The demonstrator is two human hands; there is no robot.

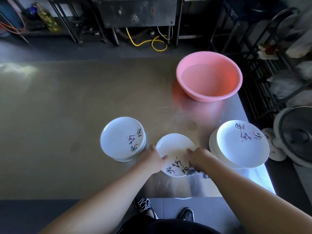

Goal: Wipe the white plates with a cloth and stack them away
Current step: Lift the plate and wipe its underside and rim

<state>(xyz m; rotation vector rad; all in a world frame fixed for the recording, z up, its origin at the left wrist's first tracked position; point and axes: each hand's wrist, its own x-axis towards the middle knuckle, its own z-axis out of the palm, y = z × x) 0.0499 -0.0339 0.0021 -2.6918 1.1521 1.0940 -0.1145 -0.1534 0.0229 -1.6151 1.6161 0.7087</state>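
Surface: steel table (84, 115) fills the view, with dark kitchen racks beyond it and a yellow hose (152, 42) looped on the floor back there.
Far right: pink basin (233, 78) sits on the table, well behind the plates, and looks to have water in it.
Left stack (121, 137): white plates piled just left of the hands, black brush lettering on the top one.
Right stack (241, 144): a wider pile near the table's right edge, same lettering on top.
Plate (173, 144): one white plate, right between the two stacks and close to the table's near edge. Whether it rests on the table or is lifted, I cannot tell.
Left hand (153, 159): grips the plate's left rim, thumb laid over the inside.
Right hand (199, 157): fingers curled round a grey cloth (197, 173), pressed onto the plate's right side, with cloth hanging out beneath the hand.
Floor: two dark shoes (145, 205) with white laces, just past the near table edge.
Off right: a fan (298, 134) beside the table.
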